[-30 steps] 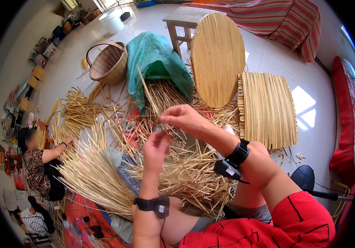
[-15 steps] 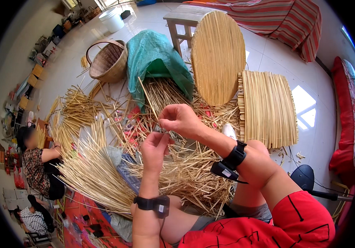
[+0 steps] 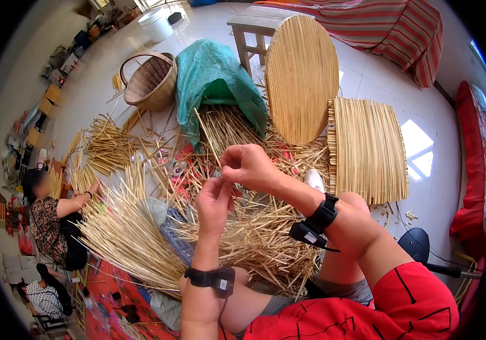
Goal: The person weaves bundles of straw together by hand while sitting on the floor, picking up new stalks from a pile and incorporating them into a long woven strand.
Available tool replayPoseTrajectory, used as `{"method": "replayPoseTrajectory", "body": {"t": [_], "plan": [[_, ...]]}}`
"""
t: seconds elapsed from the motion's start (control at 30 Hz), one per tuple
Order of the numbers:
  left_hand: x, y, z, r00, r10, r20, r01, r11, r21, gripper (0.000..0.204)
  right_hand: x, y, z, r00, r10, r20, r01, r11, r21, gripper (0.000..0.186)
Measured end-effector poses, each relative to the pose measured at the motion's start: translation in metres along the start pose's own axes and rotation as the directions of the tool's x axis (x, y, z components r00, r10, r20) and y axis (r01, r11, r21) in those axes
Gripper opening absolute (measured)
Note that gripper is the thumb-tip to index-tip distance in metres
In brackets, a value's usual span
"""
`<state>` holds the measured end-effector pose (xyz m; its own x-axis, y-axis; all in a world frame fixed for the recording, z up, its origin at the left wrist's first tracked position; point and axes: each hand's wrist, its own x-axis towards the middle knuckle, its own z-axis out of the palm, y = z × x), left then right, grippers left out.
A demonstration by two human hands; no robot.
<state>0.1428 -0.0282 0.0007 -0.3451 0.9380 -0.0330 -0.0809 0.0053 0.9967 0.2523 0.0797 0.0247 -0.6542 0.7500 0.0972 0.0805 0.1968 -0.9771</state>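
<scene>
A straw stalk [image 3: 206, 134] rises from the closed fingers of my right hand [image 3: 249, 168], slanting up and to the left. Just below it, my left hand [image 3: 213, 203] has thumb and fingertips pinched together, close against the right hand's fingers. What lies between the left fingertips is too small to make out; it may be the stalk's lower end. Under both hands spreads a loose heap of cut straw pieces [image 3: 260, 238]. A thick bundle of long pale stalks [image 3: 127, 241] lies to the left of my left forearm.
An open green sack [image 3: 214, 65] with stalks inside lies beyond my hands, beside a wicker basket [image 3: 151, 85]. An oval straw panel [image 3: 302, 79] and a squarer one [image 3: 370, 150] stand to the right. A co-worker [image 3: 50, 218] sits at left, reaching into straw.
My left hand has risen slightly, closing in on the right hand's fingers. The stalk stays in my right hand. The co-worker's hand has shifted a little up and to the right.
</scene>
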Motion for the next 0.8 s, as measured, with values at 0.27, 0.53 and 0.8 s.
{"method": "replayPoseTrajectory", "body": {"t": [0.27, 0.53, 0.8], "plan": [[-0.001, 0.003, -0.004, 0.999, -0.019, 0.025, 0.020, 0.999, -0.038, 0.016, 0.006, 0.019, 0.002, 0.984, 0.080, 0.158, -0.143, 0.884, 0.445, 0.015], [0.001, -0.001, -0.004, 0.998, 0.043, -0.047, -0.042, 0.999, 0.023, 0.023, 0.004, 0.015, 0.006, 0.994, -0.003, 0.111, -0.035, 0.942, 0.333, 0.013], [-0.001, 0.005, -0.005, 1.000, 0.017, -0.001, -0.017, 0.999, 0.032, 0.018, 0.007, 0.019, 0.004, 0.979, 0.069, 0.192, -0.146, 0.894, 0.424, 0.010]]}}
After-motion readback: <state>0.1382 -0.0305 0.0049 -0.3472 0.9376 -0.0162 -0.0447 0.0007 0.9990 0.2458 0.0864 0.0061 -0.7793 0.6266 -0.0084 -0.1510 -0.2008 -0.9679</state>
